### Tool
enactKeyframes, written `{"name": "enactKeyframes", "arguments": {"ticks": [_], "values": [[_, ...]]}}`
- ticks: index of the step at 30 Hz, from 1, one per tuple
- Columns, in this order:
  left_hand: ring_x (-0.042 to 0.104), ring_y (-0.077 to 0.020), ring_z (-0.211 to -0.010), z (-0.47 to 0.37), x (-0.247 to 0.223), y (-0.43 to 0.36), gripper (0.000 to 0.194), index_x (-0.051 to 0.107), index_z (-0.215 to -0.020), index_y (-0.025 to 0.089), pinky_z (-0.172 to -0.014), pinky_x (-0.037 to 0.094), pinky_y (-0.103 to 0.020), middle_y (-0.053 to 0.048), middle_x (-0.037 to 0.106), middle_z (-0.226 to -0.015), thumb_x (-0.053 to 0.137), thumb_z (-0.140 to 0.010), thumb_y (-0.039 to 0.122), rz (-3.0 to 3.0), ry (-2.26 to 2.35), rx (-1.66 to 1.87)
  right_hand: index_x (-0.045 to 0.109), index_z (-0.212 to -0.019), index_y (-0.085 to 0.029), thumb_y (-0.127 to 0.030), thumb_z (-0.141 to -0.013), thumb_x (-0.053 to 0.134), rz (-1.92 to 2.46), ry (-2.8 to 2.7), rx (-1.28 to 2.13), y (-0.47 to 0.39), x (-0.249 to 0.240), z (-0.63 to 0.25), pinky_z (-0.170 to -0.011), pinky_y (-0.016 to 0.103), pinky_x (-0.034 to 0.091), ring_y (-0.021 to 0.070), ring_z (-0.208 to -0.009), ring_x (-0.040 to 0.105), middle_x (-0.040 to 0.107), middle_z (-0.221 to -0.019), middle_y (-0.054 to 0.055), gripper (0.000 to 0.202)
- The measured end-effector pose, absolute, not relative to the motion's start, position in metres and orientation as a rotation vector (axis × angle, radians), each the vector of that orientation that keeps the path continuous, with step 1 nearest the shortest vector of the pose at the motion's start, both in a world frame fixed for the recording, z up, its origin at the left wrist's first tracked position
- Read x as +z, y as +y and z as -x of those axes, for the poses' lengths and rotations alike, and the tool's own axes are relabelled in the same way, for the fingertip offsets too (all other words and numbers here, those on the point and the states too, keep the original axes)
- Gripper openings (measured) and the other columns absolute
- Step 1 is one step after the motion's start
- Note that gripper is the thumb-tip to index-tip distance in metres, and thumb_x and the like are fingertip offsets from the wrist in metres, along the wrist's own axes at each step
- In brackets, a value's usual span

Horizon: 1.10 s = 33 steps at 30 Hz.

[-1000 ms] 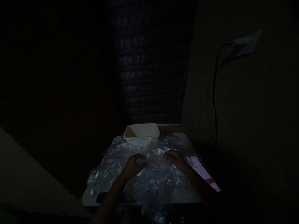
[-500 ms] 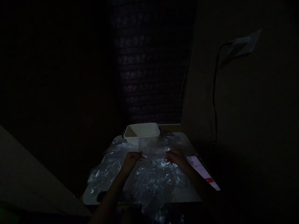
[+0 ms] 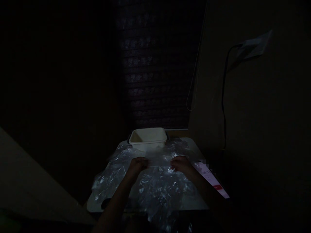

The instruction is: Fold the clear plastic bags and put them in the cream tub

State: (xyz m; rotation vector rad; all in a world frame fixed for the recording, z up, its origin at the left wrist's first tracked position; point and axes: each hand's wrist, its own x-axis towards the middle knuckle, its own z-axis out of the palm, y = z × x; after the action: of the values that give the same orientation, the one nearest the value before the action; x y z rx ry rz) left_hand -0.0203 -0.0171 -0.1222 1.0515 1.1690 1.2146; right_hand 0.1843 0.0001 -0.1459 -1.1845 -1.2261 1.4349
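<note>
A clear plastic bag, flat and see-through, is stretched between my two hands above the table. My left hand pinches its left edge, thumb toward the middle. At its right edge my right hand grips it the same way. Beneath and around them lie crumpled clear plastic bags: one heap spreads in front and hangs over the near table edge, another pile lies to the left. Just beyond the held bag stands a white rectangular tub. The dim light hides finer detail.
The small white table carries all this. A lit phone lies at its right edge, and a dark oval shows near the front left. A cord runs down the right wall from an outlet. Dark blinds hang behind.
The held bag has come down and toward me, showing more of the tub's front. My hands have moved slightly closer together, both still gripping it.
</note>
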Motion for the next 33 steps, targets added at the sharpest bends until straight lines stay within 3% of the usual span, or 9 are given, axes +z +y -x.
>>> {"name": "enactKeyframes", "arguments": {"ticks": [5, 10, 13, 17, 22, 25, 28, 33], "values": [[0.053, -0.0125, -0.06, 0.016, -0.115, -0.014, 0.022, 0.056, -0.071, 0.012, -0.054, 0.042, -0.025, -0.003, 0.057, -0.069, 0.056, -0.053, 0.025, -0.97, 1.147, 1.207, 0.052, -0.058, -0.014, -0.022, -0.047, 0.06, 1.138, -1.226, 1.521, -0.002, -0.145, -0.186, -0.042, 0.021, 0.036, 0.0102, -0.043, 0.052, 0.054, -0.048, -0.004, 0.015], [0.052, -0.0095, -0.056, 0.011, -0.112, -0.011, 0.018, 0.056, -0.068, 0.013, -0.05, 0.039, -0.019, -0.001, 0.056, -0.062, 0.054, -0.055, 0.024, -1.019, 1.166, 1.233, 0.054, -0.068, -0.015, -0.031, -0.057, 0.054, 1.071, -1.108, 1.708, -0.005, -0.137, -0.187, -0.047, 0.022, 0.039, 0.0124, -0.055, 0.056, 0.059, -0.063, 0.001, 0.019], [0.052, -0.0095, -0.055, 0.013, -0.112, -0.014, 0.033, 0.053, -0.084, 0.017, -0.047, 0.038, -0.018, 0.0, 0.057, -0.068, 0.053, -0.051, 0.015, -1.056, 1.098, 1.174, 0.055, -0.068, -0.016, -0.036, -0.061, 0.05, 1.047, -0.992, 1.801, -0.003, -0.136, -0.184, -0.048, 0.023, 0.039, 0.0116, -0.055, 0.055, 0.059, -0.065, 0.002, 0.022], [0.051, -0.0095, -0.051, 0.017, -0.113, -0.017, 0.052, 0.045, -0.101, 0.021, -0.042, 0.037, -0.018, -0.001, 0.058, -0.08, 0.05, -0.05, 0.014, -1.102, 1.073, 1.094, 0.057, -0.069, -0.018, -0.03, -0.056, 0.056, 1.006, -1.001, 1.768, 0.0, -0.14, -0.178, -0.047, 0.021, 0.037, 0.0103, -0.052, 0.054, 0.06, -0.067, 0.001, 0.018], [0.053, -0.0137, -0.067, 0.019, -0.117, -0.012, 0.028, 0.058, -0.08, 0.012, -0.056, 0.039, -0.021, -0.006, 0.06, -0.079, 0.053, -0.058, 0.029, -1.206, 1.178, 1.227, 0.059, -0.065, -0.015, -0.025, -0.048, 0.062, 1.086, -1.115, 1.546, 0.002, -0.144, -0.175, -0.046, 0.021, 0.035, 0.0105, -0.052, 0.051, 0.059, -0.063, 0.001, 0.019], [0.052, -0.012, -0.063, 0.019, -0.118, -0.01, 0.027, 0.058, -0.075, 0.011, -0.055, 0.038, -0.02, -0.006, 0.06, -0.075, 0.055, -0.057, 0.029, -1.215, 1.233, 1.303, 0.059, -0.067, -0.015, -0.024, -0.049, 0.061, 1.095, -1.162, 1.474, 0.002, -0.144, -0.178, -0.046, 0.021, 0.034, 0.0104, -0.054, 0.05, 0.059, -0.064, 0.001, 0.021], [0.052, -0.0095, -0.057, 0.016, -0.115, -0.012, 0.039, 0.052, -0.091, 0.013, -0.049, 0.037, -0.019, -0.007, 0.059, -0.081, 0.057, -0.054, 0.025, -1.198, 1.211, 1.308, 0.054, -0.081, -0.017, -0.024, -0.05, 0.059, 1.058, -1.146, 1.482, 0.001, -0.142, -0.18, -0.044, 0.02, 0.033, 0.0101, -0.055, 0.05, 0.059, -0.073, 0.002, 0.033], [0.055, -0.0108, -0.06, 0.01, -0.109, -0.018, 0.068, 0.026, -0.115, 0.021, -0.044, 0.037, -0.017, -0.01, 0.054, -0.098, 0.057, -0.054, 0.022, -1.188, 1.124, 1.274, 0.035, -0.106, -0.023, -0.021, -0.049, 0.056, 1.01, -1.173, 1.434, -0.003, -0.133, -0.173, -0.038, 0.018, 0.027, 0.0074, -0.047, 0.046, 0.057, -0.085, 0.002, 0.06]]}}
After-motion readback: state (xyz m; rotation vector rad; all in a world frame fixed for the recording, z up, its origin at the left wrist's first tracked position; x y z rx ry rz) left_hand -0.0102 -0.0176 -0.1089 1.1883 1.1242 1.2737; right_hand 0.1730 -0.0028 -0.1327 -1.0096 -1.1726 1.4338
